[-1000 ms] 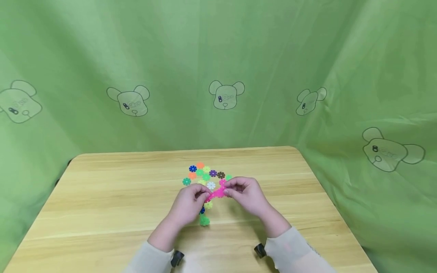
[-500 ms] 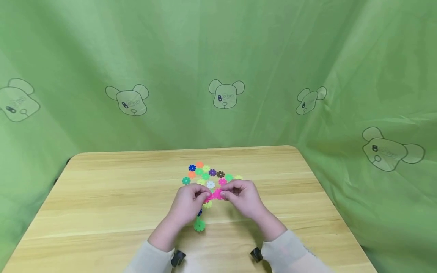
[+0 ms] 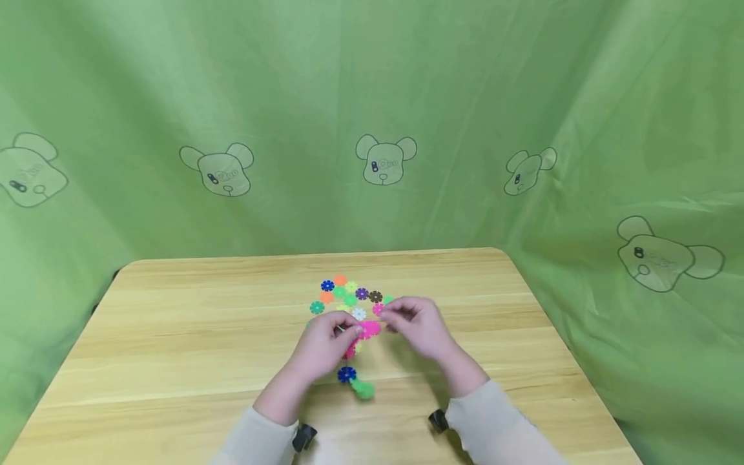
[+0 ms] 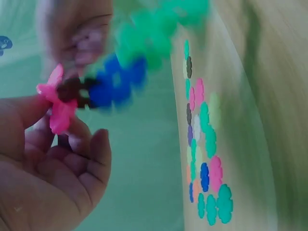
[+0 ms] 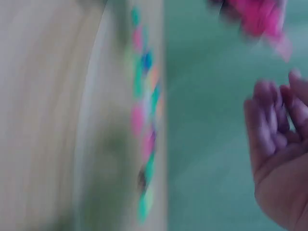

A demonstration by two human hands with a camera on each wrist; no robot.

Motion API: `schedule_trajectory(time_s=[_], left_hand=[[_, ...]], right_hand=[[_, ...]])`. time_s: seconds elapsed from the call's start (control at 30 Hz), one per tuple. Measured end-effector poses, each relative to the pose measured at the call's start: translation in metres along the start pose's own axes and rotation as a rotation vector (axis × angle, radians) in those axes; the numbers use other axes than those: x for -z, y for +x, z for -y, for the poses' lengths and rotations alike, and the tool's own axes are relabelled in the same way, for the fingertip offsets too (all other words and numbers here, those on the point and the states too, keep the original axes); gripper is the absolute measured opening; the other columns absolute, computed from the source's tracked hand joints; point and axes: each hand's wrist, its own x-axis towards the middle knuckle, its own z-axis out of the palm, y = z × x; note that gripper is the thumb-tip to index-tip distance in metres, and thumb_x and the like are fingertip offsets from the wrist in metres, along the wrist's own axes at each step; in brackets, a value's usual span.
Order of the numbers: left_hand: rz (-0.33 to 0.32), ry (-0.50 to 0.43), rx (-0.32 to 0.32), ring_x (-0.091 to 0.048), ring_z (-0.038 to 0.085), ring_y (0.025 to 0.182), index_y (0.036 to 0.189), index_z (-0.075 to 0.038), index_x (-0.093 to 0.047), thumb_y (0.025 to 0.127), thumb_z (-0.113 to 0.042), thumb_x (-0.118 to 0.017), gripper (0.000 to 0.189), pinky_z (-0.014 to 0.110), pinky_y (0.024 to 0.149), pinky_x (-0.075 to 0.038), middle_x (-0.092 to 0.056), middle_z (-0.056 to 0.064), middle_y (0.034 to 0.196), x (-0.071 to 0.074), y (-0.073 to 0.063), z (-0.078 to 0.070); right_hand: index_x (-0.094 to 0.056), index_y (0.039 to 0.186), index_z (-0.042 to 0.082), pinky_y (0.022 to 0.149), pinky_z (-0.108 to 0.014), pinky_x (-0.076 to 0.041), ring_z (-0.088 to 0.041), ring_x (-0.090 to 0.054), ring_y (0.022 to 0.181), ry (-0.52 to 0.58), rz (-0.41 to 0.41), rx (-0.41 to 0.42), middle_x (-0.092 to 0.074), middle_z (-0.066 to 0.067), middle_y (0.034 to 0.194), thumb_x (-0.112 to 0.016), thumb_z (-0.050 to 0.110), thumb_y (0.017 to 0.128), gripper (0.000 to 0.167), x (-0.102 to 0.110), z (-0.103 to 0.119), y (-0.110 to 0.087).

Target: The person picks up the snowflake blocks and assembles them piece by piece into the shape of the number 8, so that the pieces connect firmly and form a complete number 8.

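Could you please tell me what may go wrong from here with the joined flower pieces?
Two risks, I think. Only the left hand pinches the pink pieces, while the right hand is apart from them, so they might twist or slip. Also, the blue piece and green pieces dangle unsupported; swinging could perhaps pull them loose.

Held chain (image 3: 347, 374) coloured pink, blue and green, lower centre; tabletop (image 3: 174, 336) patterned in pale wood grain; green curtain (image 3: 302, 77), upper frame, printed with outlined bear heads (image 3: 383, 173).
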Motion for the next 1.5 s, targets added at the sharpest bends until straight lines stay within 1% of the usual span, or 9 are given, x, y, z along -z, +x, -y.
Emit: schedule_trajectory(time_s=[0.13, 0.23, 0.4, 0.57, 0.77, 0.93, 1.07, 1.23, 1.5], left_hand=[[-0.068, -0.113, 0.025, -0.055, 0.015, 0.068, 0.103, 0.000, -0.069, 0.104, -0.009, -0.066, 0.010, 0.025, 0.060, -0.051, -0.063, 0.006, 0.082, 0.004, 0.000, 0.003], [-0.066, -0.159, 0.052, -0.057, 0.016, 0.072, 0.103, 0.002, -0.067, 0.105, -0.008, -0.063, 0.010, 0.030, 0.065, -0.055, -0.064, 0.008, 0.086, 0.005, -0.001, 0.004], [-0.056, -0.185, 0.059, -0.061, 0.017, 0.074, 0.104, 0.002, -0.066, 0.105, -0.008, -0.062, 0.011, 0.046, 0.073, -0.062, -0.065, 0.009, 0.089, 0.005, -0.001, 0.003], [-0.051, -0.198, 0.050, -0.062, 0.016, 0.073, 0.104, 0.004, -0.066, 0.105, -0.006, -0.062, 0.010, 0.045, 0.072, -0.063, -0.066, 0.009, 0.089, 0.004, 0.001, 0.005], [-0.061, -0.194, 0.045, -0.061, 0.016, 0.073, 0.104, 0.003, -0.068, 0.103, -0.004, -0.063, 0.009, 0.035, 0.068, -0.061, -0.065, 0.008, 0.089, 0.005, 0.001, 0.007], [-0.054, -0.202, 0.040, -0.061, 0.016, 0.073, 0.103, 0.003, -0.068, 0.103, -0.004, -0.064, 0.009, 0.038, 0.069, -0.061, -0.067, 0.007, 0.088, 0.004, 0.001, 0.006], [-0.051, -0.204, 0.048, -0.062, 0.016, 0.074, 0.102, 0.003, -0.069, 0.103, -0.005, -0.064, 0.009, 0.039, 0.070, -0.062, -0.068, 0.006, 0.087, 0.005, 0.000, 0.005], [-0.059, -0.201, 0.061, -0.058, 0.014, 0.071, 0.100, 0.002, -0.069, 0.103, -0.006, -0.064, 0.010, 0.029, 0.065, -0.055, -0.066, 0.003, 0.082, 0.005, 0.000, 0.005], [-0.046, -0.198, 0.061, -0.058, 0.014, 0.070, 0.101, 0.003, -0.071, 0.103, -0.008, -0.065, 0.012, 0.027, 0.066, -0.053, -0.066, 0.003, 0.079, 0.003, -0.001, 0.002]], right_hand=[[-0.075, 0.109, -0.003, 0.078, -0.039, -0.062, -0.024, -0.069, 0.085, -0.344, -0.083, -0.216, -0.075, -0.011, 0.098, -0.072, 0.013, 0.101, 0.019, 0.016, -0.041, 0.018], [-0.074, 0.110, -0.004, 0.090, -0.050, -0.059, -0.031, -0.069, 0.092, -0.533, -0.006, -0.328, -0.075, -0.015, 0.102, -0.073, 0.023, 0.101, 0.028, 0.021, -0.061, 0.025], [-0.075, 0.119, -0.001, 0.103, -0.058, -0.053, -0.040, -0.069, 0.112, -0.690, 0.092, -0.321, -0.074, -0.019, 0.120, -0.078, 0.030, 0.097, 0.038, 0.014, -0.068, 0.033], [-0.079, 0.107, 0.005, 0.097, -0.053, -0.056, -0.033, -0.071, 0.102, -0.745, 0.118, -0.313, -0.075, -0.011, 0.107, -0.080, 0.022, 0.095, 0.021, 0.008, -0.063, 0.033], [-0.072, 0.091, 0.007, 0.090, -0.047, -0.058, -0.022, -0.065, 0.086, -0.637, 0.193, -0.327, -0.069, -0.002, 0.090, -0.087, 0.019, 0.089, 0.019, 0.008, -0.059, 0.025], [-0.065, 0.086, 0.008, 0.085, -0.042, -0.057, -0.019, -0.061, 0.082, -0.495, 0.248, -0.300, -0.064, -0.001, 0.085, -0.089, 0.009, 0.083, 0.024, 0.007, -0.055, 0.017], [-0.068, 0.089, 0.008, 0.076, -0.032, -0.057, -0.019, -0.061, 0.079, -0.294, 0.177, -0.245, -0.065, -0.003, 0.084, -0.085, -0.001, 0.083, 0.020, 0.007, -0.043, 0.012], [-0.076, 0.106, -0.002, 0.079, -0.029, -0.063, -0.026, -0.073, 0.088, -0.008, 0.075, -0.077, -0.077, -0.012, 0.098, -0.076, -0.006, 0.091, 0.016, 0.007, -0.005, 0.009], [-0.078, 0.106, -0.002, 0.083, -0.032, -0.063, -0.017, -0.075, 0.090, 0.048, 0.042, 0.100, -0.078, -0.012, 0.101, -0.075, -0.007, 0.092, 0.015, 0.001, 0.023, 0.002]])
